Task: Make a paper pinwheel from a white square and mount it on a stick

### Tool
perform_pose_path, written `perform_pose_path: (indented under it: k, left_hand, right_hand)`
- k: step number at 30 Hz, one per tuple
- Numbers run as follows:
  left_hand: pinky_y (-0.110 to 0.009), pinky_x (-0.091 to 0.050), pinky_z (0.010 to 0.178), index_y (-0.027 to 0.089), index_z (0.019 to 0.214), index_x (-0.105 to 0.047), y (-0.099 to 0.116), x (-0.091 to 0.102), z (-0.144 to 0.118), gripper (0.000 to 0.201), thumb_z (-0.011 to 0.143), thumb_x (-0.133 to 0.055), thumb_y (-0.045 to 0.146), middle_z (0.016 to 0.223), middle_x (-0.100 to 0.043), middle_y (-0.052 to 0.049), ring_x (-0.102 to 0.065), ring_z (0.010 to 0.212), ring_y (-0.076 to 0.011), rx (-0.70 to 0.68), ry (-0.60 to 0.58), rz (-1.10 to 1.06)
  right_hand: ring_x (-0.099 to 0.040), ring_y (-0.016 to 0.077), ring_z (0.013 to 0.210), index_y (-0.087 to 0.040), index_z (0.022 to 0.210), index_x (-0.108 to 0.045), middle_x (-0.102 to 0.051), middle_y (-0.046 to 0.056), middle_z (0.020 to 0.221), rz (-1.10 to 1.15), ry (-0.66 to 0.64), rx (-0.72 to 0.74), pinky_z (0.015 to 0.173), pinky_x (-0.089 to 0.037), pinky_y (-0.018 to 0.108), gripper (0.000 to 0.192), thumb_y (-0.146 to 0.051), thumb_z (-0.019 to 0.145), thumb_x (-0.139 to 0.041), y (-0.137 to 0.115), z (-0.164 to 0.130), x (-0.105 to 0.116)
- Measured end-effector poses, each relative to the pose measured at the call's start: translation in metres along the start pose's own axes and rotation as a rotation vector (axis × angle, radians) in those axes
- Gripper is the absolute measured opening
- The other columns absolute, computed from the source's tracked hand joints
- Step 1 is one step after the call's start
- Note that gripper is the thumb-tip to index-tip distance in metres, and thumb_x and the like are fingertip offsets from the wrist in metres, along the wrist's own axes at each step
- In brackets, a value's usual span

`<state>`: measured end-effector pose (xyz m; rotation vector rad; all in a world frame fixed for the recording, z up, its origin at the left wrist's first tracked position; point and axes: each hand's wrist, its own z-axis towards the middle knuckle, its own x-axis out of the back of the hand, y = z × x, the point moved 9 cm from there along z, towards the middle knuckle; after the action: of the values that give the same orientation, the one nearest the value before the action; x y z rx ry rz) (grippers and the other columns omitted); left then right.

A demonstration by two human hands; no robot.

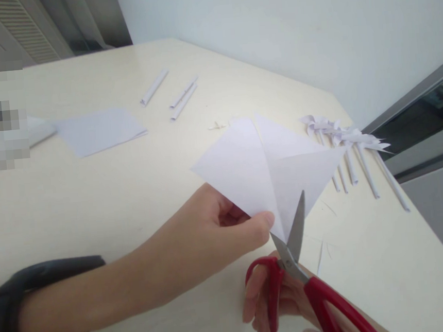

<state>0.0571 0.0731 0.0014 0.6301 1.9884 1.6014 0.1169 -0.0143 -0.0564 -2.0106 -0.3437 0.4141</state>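
My left hand [216, 236] pinches the near corner of a creased white paper square [260, 167] and holds it above the cream table [92, 198]. My right hand [280, 305] grips red-handled scissors [296, 273] just below the paper. Their blades are parted, and the paper's near corner sits between them. A dark sleeve covers my left forearm at the lower left.
Several finished white paper pinwheels on rolled sticks [352, 149] lie at the right near the table edge. Three rolled paper sticks [176, 95] lie farther back. A stack of white paper sheets [100, 130] rests at the left. Small paper scraps [217, 126] dot the tabletop.
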Motion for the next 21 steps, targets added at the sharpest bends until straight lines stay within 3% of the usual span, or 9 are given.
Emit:
perform_pose_path:
  k: [6,13,17,21]
  left_hand:
    - [-0.011,-0.012,0.029,0.015,0.046,-0.04,0.0039,-0.0024,0.0005,0.033,0.077,-0.046,0.008,0.037,-0.035,0.011,-0.026,0.034,0.0002,-0.039,-0.033,0.006]
    - [-0.012,-0.014,0.03,0.016,0.049,-0.039,-0.0045,0.0017,-0.0017,0.034,0.082,-0.047,0.013,0.04,-0.034,0.01,-0.025,0.035,-0.0007,-0.049,-0.06,0.056]
    - [-0.012,-0.013,0.031,0.015,0.048,-0.038,0.0014,-0.0018,-0.0025,0.035,0.082,-0.046,0.013,0.04,-0.035,0.01,-0.026,0.035,-0.0004,-0.023,-0.08,0.031]
    - [-0.012,-0.018,0.037,0.014,0.047,-0.039,0.0027,-0.0047,-0.0048,0.035,0.081,-0.045,0.01,0.041,-0.037,0.009,-0.03,0.041,-0.0007,0.168,-0.066,0.028]
  right_hand:
    - [-0.061,0.0168,0.074,-0.023,0.098,-0.054,-0.062,0.004,0.097,-0.009,-0.024,0.005,0.075,-0.047,0.037,0.043,-0.057,0.072,-0.062,-0.0032,-0.0006,-0.0015]
    - [-0.061,0.0158,0.075,-0.02,0.094,-0.056,-0.062,0.005,0.093,0.059,-0.023,-0.13,0.08,-0.046,0.038,0.04,-0.055,0.09,-0.035,-0.0016,-0.0001,0.0002]
    - [-0.061,0.0187,0.077,-0.021,0.094,-0.056,-0.062,0.005,0.092,0.074,0.023,-0.091,0.08,-0.047,0.041,0.04,-0.058,0.083,-0.046,-0.0009,-0.0015,0.0013]
    - [-0.061,0.0196,0.073,-0.023,0.097,-0.056,-0.062,0.004,0.092,0.033,0.065,-0.022,0.077,-0.048,0.041,0.042,-0.055,0.07,-0.063,-0.0044,-0.0027,0.0011]
